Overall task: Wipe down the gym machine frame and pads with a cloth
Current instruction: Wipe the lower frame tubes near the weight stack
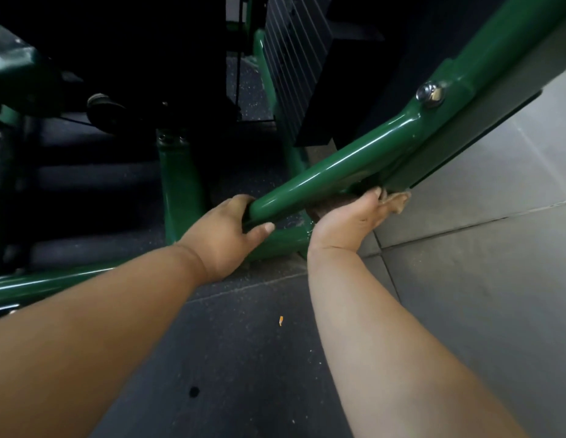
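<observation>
A glossy green frame tube (338, 165) slants from the upper right down to the middle of the view. My left hand (226, 235) grips its lower end, fingers curled round it and thumb below. My right hand (345, 222) is palm-up beneath the tube and holds a tan cloth (397, 200) against its underside. Only the cloth's edge shows past my fingertips. A dark pad (13, 58) sits at the far left in shadow.
A black weight stack (291, 58) stands behind the tube. A chrome bolt (430, 93) sits at the tube joint. Grey wall tiles (481, 232) fill the right. Dark speckled rubber floor (228, 358) lies below, with a small orange scrap (280, 320). Another green rail (38, 286) crosses the lower left.
</observation>
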{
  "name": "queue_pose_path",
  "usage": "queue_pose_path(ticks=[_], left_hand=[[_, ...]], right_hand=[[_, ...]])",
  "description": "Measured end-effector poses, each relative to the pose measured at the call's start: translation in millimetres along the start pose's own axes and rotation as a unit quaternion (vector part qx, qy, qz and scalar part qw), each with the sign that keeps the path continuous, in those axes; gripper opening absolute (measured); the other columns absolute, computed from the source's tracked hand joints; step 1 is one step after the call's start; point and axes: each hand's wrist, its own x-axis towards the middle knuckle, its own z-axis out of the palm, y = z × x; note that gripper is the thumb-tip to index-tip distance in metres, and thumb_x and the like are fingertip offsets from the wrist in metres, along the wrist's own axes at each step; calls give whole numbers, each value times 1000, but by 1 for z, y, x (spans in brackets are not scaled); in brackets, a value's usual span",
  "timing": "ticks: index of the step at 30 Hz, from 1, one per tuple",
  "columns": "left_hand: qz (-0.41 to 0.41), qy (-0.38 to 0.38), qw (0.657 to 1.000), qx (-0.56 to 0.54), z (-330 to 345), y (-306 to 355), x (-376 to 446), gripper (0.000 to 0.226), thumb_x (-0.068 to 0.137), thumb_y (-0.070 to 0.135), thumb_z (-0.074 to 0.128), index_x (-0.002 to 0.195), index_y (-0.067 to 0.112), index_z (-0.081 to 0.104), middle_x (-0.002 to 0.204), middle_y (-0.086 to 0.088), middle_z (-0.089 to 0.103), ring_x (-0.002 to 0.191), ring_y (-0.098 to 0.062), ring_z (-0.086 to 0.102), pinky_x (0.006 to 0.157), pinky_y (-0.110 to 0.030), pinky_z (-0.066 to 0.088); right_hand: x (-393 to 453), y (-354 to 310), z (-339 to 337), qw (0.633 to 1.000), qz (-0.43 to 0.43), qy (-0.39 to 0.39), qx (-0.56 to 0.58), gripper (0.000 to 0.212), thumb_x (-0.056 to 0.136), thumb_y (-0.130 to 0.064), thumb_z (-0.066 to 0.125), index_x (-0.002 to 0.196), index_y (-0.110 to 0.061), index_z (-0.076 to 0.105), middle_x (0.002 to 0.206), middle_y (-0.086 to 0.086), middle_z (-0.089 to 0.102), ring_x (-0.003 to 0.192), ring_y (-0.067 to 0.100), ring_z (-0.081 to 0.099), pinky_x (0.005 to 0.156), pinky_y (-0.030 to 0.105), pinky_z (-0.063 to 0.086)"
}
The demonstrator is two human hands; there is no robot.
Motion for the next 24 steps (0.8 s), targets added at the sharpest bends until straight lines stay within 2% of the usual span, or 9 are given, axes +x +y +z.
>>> queue_pose_path(ticks=[2,4,6,9,11,14,18,22,24], left_hand=[[-3,-13,999,40,-4,2,3,55,99,60,59,143,30,47,125,4,62,107,-20,63,97,-41,53],[-9,-34,997,63,-9,3,6,53,100,59,58,143,30,47,125,3,63,106,-20,62,96,-41,53],[-14,-51,996,74,-13,5,9,54,100,60,58,144,30,47,125,4,62,105,-19,63,96,-41,53],[-18,-67,993,91,-17,10,11,53,100,60,58,143,31,48,121,5,62,102,-17,63,94,-40,53],[-24,-75,992,99,-17,13,10,53,102,58,57,145,29,46,123,3,61,104,-19,62,95,-40,52],[-36,-75,990,116,-17,22,8,53,103,55,56,147,26,45,131,-3,60,110,-24,60,97,-38,49],[-57,-100,984,137,-23,32,6,57,104,56,54,149,24,41,131,-2,61,102,-20,58,90,-35,47],[-80,-121,977,155,-27,39,6,69,105,57,51,158,18,30,140,-6,59,110,-24,62,92,-37,50],[-83,-124,976,161,-26,40,7,69,105,57,50,157,17,30,144,-8,56,118,-27,62,98,-40,50]], right_hand=[[1,-4,2,1000,-26,-2,6,73,105,-44,34,169,-26,2,176,-6,1,156,2,12,124,24,14],[2,-4,2,999,-45,-4,14,67,110,-40,35,169,-27,4,175,-8,2,142,-20,19,119,12,17],[6,2,-2,1000,-16,2,14,62,114,-35,34,169,-28,6,174,-8,5,133,-31,21,113,5,18],[10,0,-8,991,132,18,25,65,112,-52,26,169,-29,4,175,-9,0,158,4,8,126,30,0],[7,-18,-2,988,147,25,34,64,113,-49,26,169,-26,3,176,-8,-1,160,10,7,119,26,1],[-8,-58,14,998,48,30,31,66,112,-43,31,169,-25,1,176,-6,0,157,5,12,118,22,13],[-24,-98,12,995,-89,-35,-6,75,107,-44,34,168,-25,-4,175,-10,-10,157,-3,-4,129,27,2],[-22,-119,0,960,-240,-73,-124,78,106,-33,44,168,-13,1,175,10,-6,158,6,-6,127,21,-4],[-15,-118,-5,930,-308,-96,-174,78,104,-31,47,167,-9,7,174,21,-3,162,24,-4,132,40,2]])
